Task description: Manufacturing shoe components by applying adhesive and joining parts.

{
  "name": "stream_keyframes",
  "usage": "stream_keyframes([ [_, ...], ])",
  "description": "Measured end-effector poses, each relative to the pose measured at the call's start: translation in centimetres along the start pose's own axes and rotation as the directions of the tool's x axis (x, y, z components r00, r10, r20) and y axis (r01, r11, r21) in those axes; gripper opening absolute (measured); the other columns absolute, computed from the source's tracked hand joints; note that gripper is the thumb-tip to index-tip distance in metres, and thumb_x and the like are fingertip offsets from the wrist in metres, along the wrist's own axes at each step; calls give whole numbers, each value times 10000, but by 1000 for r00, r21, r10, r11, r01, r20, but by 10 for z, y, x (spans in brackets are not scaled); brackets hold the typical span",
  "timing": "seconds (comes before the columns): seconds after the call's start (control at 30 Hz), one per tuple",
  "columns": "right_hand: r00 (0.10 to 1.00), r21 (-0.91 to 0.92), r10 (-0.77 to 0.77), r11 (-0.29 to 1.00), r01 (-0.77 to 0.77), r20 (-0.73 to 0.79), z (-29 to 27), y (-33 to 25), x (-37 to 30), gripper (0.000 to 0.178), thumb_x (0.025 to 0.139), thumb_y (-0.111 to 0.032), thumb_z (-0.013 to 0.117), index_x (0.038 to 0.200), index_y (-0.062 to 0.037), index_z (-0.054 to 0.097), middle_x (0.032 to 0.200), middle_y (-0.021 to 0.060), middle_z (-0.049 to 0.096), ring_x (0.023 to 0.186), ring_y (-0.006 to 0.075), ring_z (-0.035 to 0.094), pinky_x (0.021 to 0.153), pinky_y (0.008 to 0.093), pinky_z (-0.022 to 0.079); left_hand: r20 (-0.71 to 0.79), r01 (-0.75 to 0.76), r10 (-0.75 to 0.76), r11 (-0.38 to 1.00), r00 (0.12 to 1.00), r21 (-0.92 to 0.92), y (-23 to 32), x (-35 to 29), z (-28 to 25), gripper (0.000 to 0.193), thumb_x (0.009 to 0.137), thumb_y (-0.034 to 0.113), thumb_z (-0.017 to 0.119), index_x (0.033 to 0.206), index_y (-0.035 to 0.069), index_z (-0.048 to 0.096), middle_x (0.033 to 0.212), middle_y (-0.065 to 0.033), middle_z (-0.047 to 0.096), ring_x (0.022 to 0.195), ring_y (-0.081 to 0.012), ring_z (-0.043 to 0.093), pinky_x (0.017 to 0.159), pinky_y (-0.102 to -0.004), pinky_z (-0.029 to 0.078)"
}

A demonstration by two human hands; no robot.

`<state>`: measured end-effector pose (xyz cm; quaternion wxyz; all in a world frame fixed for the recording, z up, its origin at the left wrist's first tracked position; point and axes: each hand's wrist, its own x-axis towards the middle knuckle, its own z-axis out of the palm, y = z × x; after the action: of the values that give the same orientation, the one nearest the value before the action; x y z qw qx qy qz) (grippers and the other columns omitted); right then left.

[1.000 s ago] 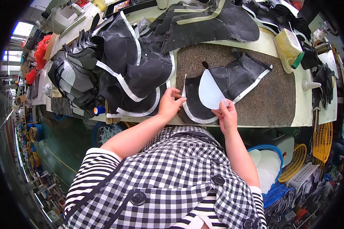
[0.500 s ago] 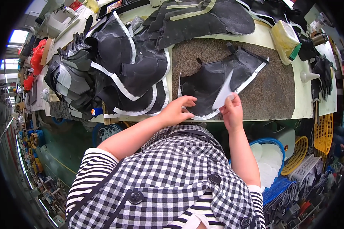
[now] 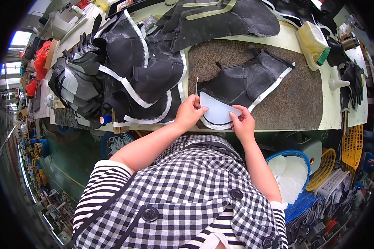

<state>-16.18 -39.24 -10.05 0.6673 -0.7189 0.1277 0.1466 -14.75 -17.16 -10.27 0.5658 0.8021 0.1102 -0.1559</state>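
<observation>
Insert (image 3: 217, 109), white, sits over the eight-o'clock end of the black piece (image 3: 253, 79); likely light, bendy, slick, best held by its ends, where left hand (image 3: 188, 114) and right hand (image 3: 244, 124) pinch it, each grip nearly closed

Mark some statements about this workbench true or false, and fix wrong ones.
1. The left hand and right hand both touch the pale half-moon sheet. True.
2. The blue-rimmed round basket holds red scraps. False: the basket holds white rounded pieces.
3. The black, white-edged flat piece lies on the brown speckled mat. True.
4. The yellowish container with a green end stands left of the mat. False: the container is at the mat's far-right corner.
</observation>
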Motion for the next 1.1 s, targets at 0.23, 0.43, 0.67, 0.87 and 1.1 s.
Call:
stream_keyframes([
  [0.23,1000,30,14,999,-14,1,1,0,4,248,847,-52,647,1090,-40,595,752,40,619,572,71,575,507,212,489,1,15,-15,1000,1000,21,6,-1,1,350,777,43,709,1040,-27,488,757,-81,613,614,-124,610,548,-249,507],
  [0.43,1000,-2,-2,1000,2,30,-1,2,4,255,857,-49,639,1102,-16,574,801,51,624,573,79,574,505,209,489,-15,42,-42,999,999,8,7,-2,0,386,728,112,731,1026,-13,521,734,-86,620,638,-157,611,609,-288,496],
  [0.67,999,-69,-32,997,34,34,-2,2,3,247,843,-47,654,1081,-29,592,739,41,622,577,78,589,520,217,502,-41,-9,11,998,999,60,2,-2,1,401,710,112,738,1030,-2,525,707,-72,600,639,-163,596,617,-294,484],
  [0.87,997,-84,58,995,-53,55,-4,-3,4,246,829,-52,669,1064,-30,602,713,41,627,585,82,602,536,224,506,-23,-56,59,995,998,87,7,-4,-1,401,747,47,723,1067,-25,492,701,-62,600,588,-114,595,544,-247,485],
  [1.1,990,-60,100,994,-95,98,-9,1,10,261,827,-39,662,1078,-21,593,782,66,644,585,101,610,537,232,511,-65,-13,13,1000,998,-7,-7,-1,4,433,704,97,744,1057,22,505,702,-58,599,632,-159,591,628,-297,484],
])
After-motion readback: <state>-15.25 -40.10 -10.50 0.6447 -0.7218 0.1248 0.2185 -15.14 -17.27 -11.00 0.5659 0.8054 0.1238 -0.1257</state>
